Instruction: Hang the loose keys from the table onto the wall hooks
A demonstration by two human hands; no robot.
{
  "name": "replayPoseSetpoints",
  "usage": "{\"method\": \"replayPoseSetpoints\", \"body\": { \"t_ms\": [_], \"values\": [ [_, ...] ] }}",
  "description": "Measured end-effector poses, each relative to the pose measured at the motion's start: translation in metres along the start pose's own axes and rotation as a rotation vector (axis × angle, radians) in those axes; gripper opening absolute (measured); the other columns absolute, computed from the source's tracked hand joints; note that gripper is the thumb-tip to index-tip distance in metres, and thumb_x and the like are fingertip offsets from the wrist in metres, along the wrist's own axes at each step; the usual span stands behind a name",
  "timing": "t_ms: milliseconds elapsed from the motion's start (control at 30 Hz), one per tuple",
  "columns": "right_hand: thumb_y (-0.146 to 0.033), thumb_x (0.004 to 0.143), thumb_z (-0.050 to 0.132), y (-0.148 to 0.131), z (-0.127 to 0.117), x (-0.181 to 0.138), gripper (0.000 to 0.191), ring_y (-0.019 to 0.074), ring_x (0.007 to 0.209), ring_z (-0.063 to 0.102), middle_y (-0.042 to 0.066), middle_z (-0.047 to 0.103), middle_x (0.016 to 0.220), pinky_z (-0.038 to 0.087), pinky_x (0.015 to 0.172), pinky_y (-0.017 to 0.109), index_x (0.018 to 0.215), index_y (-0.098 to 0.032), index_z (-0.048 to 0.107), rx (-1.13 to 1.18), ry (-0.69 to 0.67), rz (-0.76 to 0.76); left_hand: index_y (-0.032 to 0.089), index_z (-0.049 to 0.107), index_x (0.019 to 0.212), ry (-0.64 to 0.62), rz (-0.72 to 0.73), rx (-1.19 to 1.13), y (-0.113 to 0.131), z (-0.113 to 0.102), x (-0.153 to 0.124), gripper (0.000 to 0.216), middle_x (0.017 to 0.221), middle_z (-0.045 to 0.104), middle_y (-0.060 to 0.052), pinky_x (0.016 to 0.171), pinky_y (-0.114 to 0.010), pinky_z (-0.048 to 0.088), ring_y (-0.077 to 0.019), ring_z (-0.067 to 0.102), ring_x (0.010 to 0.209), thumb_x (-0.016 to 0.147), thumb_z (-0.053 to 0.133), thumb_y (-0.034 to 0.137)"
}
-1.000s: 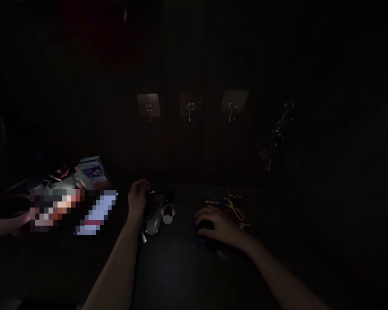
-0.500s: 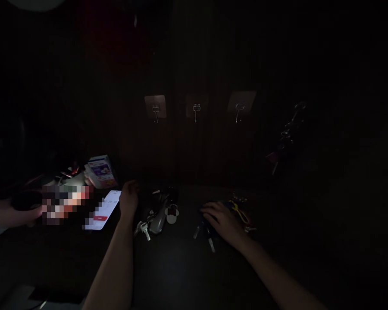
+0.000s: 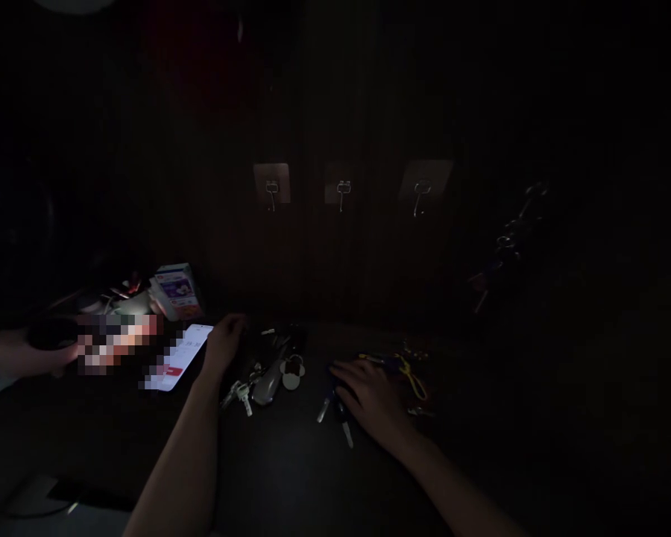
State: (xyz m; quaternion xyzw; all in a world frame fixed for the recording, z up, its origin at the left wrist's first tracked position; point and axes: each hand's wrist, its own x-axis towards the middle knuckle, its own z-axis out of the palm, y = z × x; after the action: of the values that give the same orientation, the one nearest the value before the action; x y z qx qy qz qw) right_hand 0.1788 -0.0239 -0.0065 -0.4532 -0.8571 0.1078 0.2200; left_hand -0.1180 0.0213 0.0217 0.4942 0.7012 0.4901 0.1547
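Note:
The scene is very dark. My left hand [image 3: 224, 344] rests on the dark table beside a bunch of keys [image 3: 265, 377] with a pale round fob [image 3: 292, 371]; its fingers curl loosely and nothing shows inside them. My right hand [image 3: 369, 391] lies flat, fingers spread, over a second bunch of keys [image 3: 335, 410], with a yellow-corded bunch [image 3: 408, 369] just beyond it. A lit phone [image 3: 180, 358] lies left of my left hand.
Three adhesive hooks [image 3: 344, 192] hang on the dark wall ahead; more keys [image 3: 503, 246] hang at the right. A small box [image 3: 173, 289] and clutter sit at the back left. Another person's hand [image 3: 16, 354] holds a dark object at the far left.
My left hand moved left off the fob keys, then came back beside them. My right hand slid left, dragging keys that now stick out under its fingers. The view shifted slightly.

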Motion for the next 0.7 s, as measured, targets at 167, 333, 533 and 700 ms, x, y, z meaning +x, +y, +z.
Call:
{"method": "replayPoseSetpoints", "body": {
  "t_ms": [167,333,533,700],
  "values": [
    [-0.029,0.090,0.047,-0.004,-0.002,0.001,0.034,0.0243,0.111,0.049,0.005,0.058,0.126,0.040,0.090,0.044,0.122,-0.027,0.055,0.017,-0.016,-0.025,0.024,0.068,0.065,-0.162,0.032,0.049,0.002,-0.002,-0.003,0.015,0.066,0.069,-0.002,0.059,-0.027,0.042,-0.0221,0.062,0.066,0.067,0.062,0.037],
    [-0.030,0.090,0.047,-0.004,-0.004,0.000,0.033,0.0240,0.113,0.049,0.006,0.059,0.124,0.039,0.093,0.045,0.122,-0.028,0.055,0.045,-0.010,-0.024,0.025,0.070,0.065,-0.322,0.089,0.014,0.012,0.000,-0.010,0.013,0.067,0.071,0.000,0.059,-0.026,0.043,-0.0216,0.063,0.066,0.065,0.064,0.037],
    [-0.027,0.091,0.045,-0.005,-0.003,-0.005,0.030,0.0209,0.110,0.051,0.006,0.061,0.121,0.038,0.096,0.042,0.118,-0.026,0.058,0.020,-0.006,-0.065,0.026,0.070,0.058,-0.347,0.034,-0.120,0.012,0.007,-0.015,0.012,0.067,0.071,-0.004,0.060,-0.030,0.047,-0.0251,0.063,0.066,0.049,0.076,0.031],
    [-0.023,0.091,0.045,-0.011,-0.006,-0.007,0.028,0.0195,0.109,0.052,0.004,0.061,0.119,0.038,0.097,0.039,0.116,-0.025,0.059,-0.023,-0.045,-0.110,0.027,0.071,0.058,-0.427,0.062,-0.033,0.014,0.009,-0.013,0.009,0.072,0.071,-0.005,0.062,-0.030,0.046,-0.0255,0.064,0.070,0.052,0.074,0.031]
  ]
}}
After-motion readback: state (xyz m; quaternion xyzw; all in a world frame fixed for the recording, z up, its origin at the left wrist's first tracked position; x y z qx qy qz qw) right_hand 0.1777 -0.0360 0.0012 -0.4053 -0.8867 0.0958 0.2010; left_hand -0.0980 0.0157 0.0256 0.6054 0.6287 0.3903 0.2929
